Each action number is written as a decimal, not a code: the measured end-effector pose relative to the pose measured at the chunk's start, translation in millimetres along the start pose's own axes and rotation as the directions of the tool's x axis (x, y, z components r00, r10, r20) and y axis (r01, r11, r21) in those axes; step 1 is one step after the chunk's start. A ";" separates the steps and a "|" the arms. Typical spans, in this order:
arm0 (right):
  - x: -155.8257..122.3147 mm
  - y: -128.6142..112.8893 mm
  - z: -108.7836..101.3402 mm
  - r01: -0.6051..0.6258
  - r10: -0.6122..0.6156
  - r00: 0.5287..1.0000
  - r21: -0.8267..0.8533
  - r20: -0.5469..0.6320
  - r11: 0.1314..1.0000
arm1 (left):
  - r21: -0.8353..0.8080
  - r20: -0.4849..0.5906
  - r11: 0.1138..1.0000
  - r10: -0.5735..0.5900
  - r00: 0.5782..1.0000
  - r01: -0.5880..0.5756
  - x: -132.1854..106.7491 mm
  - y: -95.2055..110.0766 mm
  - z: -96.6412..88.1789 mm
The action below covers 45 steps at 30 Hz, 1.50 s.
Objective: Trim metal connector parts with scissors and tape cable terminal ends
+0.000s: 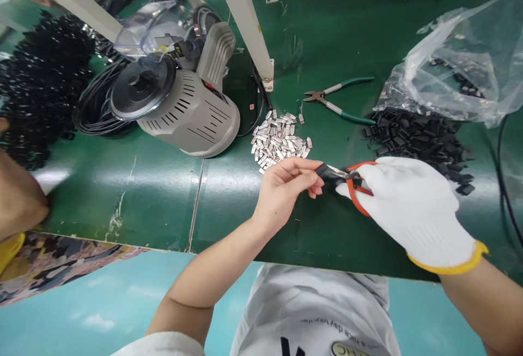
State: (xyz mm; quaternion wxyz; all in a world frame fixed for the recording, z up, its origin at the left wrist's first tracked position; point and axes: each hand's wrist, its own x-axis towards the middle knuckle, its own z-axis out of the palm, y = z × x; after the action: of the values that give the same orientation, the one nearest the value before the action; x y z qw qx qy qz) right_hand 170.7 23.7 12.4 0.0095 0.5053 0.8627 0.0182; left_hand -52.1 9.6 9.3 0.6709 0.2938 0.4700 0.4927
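My bare left hand (pixel 288 181) pinches a small black plastic piece (pixel 322 170) between thumb and fingers. In a white knitted glove, my right hand (pixel 408 198) is wrapped round red-handled pliers (pixel 354 181). The slim metal jaws of these pliers point left and meet the black piece at my left fingertips; whether they grip it I cannot tell. Just beyond my left hand lies a heap of small silvery metal connector shells (pixel 280 138). Past my right hand spreads a pile of small black plastic pieces (pixel 420 135).
Green-handled cutting pliers (pixel 337 100) lie open on the green table (pixel 155 192). A grey machine (pixel 188 110) with a clear cover stands left, beside coiled black cable (pixel 93 105) and a white post (pixel 245 23). A clear plastic bag (pixel 461 67) is at right. A co-worker's arm (pixel 20 198) rests far left.
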 end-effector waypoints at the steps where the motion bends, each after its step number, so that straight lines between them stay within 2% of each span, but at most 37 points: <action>1: 0.1 0.2 -0.6 0.001 -0.001 1.000 -0.004 0.007 1.000 | -0.002 0.001 1.000 -0.013 1.000 0.013 0.0 0.5 0.5; 4: -0.7 -0.2 -0.5 0.013 -0.012 0.999 -0.015 0.048 1.000 | -0.005 0.000 0.999 -0.034 0.999 0.034 -0.6 0.1 2.6; 9: -3.4 -1.9 2.3 0.058 -0.059 0.994 0.014 0.095 0.998 | 0.027 0.097 0.999 -0.050 0.994 0.047 -2.0 -4.2 3.7; 12: -2.5 1.9 1.0 -0.009 0.009 0.998 -0.004 0.062 1.000 | 0.062 -0.003 0.998 0.031 1.000 -0.031 1.1 -1.6 -1.7; 15: 1.8 6.2 -3.0 -0.073 0.073 0.997 0.024 -0.009 0.997 | 0.046 -0.020 0.999 0.011 1.000 -0.010 4.8 2.3 -5.9; 20: 9.1 4.6 -6.6 0.131 -0.128 0.991 0.140 -0.032 0.981 | 0.047 0.034 0.996 -0.083 0.996 0.082 4.4 -2.0 -2.7; 27: 8.0 1.4 -3.5 0.163 -0.172 0.984 0.138 0.054 0.977 | 0.171 0.058 0.984 0.047 0.997 -0.057 2.3 -11.9 -1.7; 35: -0.4 3.9 0.5 0.233 -0.234 0.972 0.041 0.032 0.972 | 0.244 0.097 0.961 0.110 0.989 -0.131 1.3 -17.4 -1.7; 45: -10.0 13.8 3.5 0.313 -0.313 0.950 0.007 0.001 0.950 | 0.146 0.130 0.989 -0.030 0.991 0.010 9.4 -20.4 -4.7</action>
State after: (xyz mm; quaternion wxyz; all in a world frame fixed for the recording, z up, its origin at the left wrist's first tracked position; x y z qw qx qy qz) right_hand 187.8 21.9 9.5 0.0116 0.3621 0.9320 0.0129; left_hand -47.9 11.1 -13.2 0.6822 0.3691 0.4622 0.4298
